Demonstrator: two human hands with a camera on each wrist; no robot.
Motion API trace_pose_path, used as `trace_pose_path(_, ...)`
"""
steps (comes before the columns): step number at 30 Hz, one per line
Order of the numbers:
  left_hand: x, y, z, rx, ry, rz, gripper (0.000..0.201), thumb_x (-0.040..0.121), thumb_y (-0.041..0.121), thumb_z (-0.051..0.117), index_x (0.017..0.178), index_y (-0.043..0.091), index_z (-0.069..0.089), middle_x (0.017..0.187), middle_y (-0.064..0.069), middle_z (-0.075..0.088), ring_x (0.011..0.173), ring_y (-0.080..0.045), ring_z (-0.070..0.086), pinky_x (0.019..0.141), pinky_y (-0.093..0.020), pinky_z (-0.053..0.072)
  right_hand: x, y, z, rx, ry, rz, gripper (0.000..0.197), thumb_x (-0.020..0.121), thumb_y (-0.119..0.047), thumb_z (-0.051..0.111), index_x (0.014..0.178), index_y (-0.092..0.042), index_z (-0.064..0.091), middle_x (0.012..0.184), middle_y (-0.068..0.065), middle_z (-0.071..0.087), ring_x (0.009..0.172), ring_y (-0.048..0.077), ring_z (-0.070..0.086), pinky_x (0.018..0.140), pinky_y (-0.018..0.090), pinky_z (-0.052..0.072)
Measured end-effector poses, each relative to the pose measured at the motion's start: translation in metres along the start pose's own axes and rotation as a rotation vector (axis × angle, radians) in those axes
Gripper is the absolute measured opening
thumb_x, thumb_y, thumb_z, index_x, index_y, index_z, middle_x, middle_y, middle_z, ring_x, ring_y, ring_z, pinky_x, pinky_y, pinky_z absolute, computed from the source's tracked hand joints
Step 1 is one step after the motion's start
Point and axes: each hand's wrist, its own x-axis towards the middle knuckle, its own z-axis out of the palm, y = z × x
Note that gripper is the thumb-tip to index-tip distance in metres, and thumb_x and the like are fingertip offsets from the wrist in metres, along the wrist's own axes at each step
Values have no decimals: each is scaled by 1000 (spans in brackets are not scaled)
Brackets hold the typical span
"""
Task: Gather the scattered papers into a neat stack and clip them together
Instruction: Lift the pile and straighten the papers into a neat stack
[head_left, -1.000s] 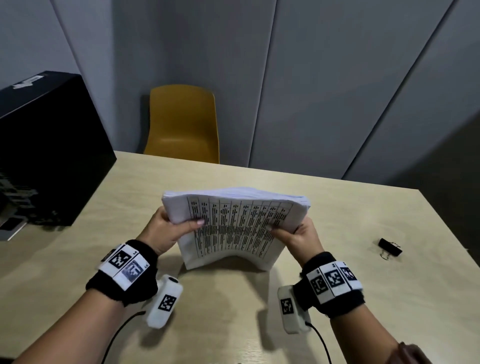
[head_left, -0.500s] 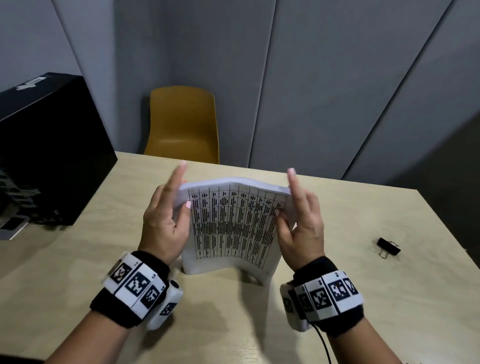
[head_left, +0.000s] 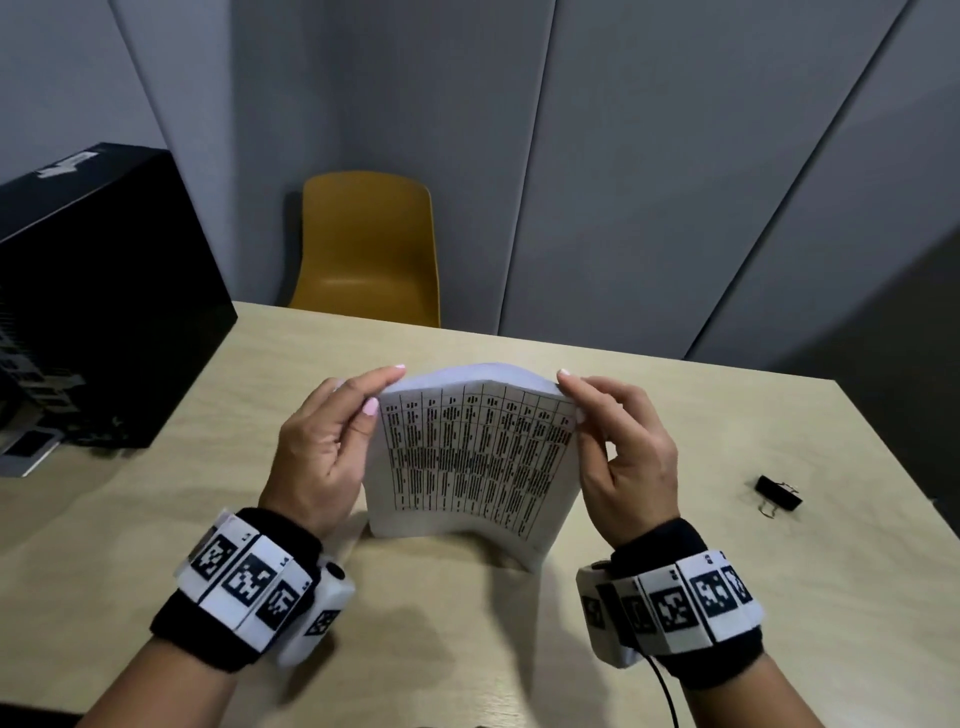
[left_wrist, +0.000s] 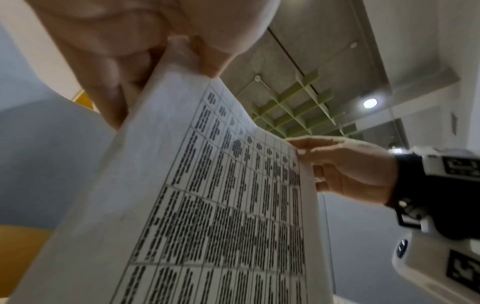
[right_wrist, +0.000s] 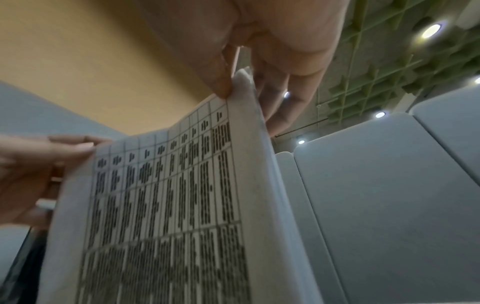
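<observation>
White papers (head_left: 470, 457) stand bowed on the pale wooden desk (head_left: 675, 431), top corners pinched by left hand (head_left: 322, 452) and right hand (head_left: 628, 457).

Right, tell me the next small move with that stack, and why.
Probably tap the stack of papers on the table once more to square it. It stands on its lower edge and bows, with the left hand and right hand pinching its upper corners. The binder clip lies off to the right, untouched, and both hands are busy, so clipping comes after.
</observation>
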Motion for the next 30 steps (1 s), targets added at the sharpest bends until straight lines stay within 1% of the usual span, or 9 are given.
trace_pose_path(4,8,-1,-13,-145,77,-33,22,86,20,56,102,30,68,91,26,67,84,4,61,75,-6,42,12,9,-13,191,-63,53,38,78,0,58,100,-29,70,88,-18,66,82,0,62,72,10,45)
trace_pose_path(7,13,-3,-18,-200,66,-86,32,79,16,64,89,46,70,88,35,67,85,8,64,78,-5,45,17,15,-19,273,-109,56,40,78,-5,63,90,-42,71,83,-19,69,77,5,65,69,16,49)
trace_pose_path(12,17,-9,-20,-267,-14,-130,45,76,13,71,98,52,66,83,25,70,77,3,65,77,-8,48,17,20,-16,446,-89,135,50,77,-4,64,104,-46,65,82,-16,71,77,6,66,74,19,51)
trace_pose_path(14,16,-12,-15,-283,-91,-149,59,74,18,67,119,52,51,89,14,71,82,-1,64,81,-12,49,16,28,-13,608,-128,255,69,73,1,69,128,-36,48,78,-10,70,79,5,64,78,17,50)
trace_pose_path(16,13,-21,-4,-347,-148,-237,70,72,17,66,126,49,37,93,6,72,84,-3,65,82,-13,48,14,37,-7,611,-191,365,79,71,8,70,135,-25,38,76,-8,71,80,5,64,76,17,50)
trace_pose_path(19,13,-32,13,-444,-136,-336,42,72,13,65,106,39,61,78,14,72,75,0,63,74,-14,49,16,42,4,463,-213,390,44,71,0,71,95,-37,70,74,-18,72,73,-2,64,70,13,49)
trace_pose_path(22,20,-32,17,-384,-95,-287,31,77,13,65,82,43,72,81,20,73,79,-2,65,75,-13,50,24,40,6,444,-188,354,42,74,-1,68,73,-43,73,72,-24,71,71,-6,64,70,11,49)
trace_pose_path(27,32,-12,16,-442,40,-187,23,75,24,65,89,43,69,80,22,70,74,3,63,70,-8,48,33,33,6,500,-90,286,40,78,13,61,76,-26,69,71,-26,69,71,-9,63,67,6,46)
trace_pose_path(30,33,-15,11,-577,-9,-235,58,65,20,74,116,36,53,86,13,72,79,0,64,72,-11,50,34,32,6,559,-82,281,49,77,15,61,69,-33,73,71,-23,70,71,-7,64,68,7,47)
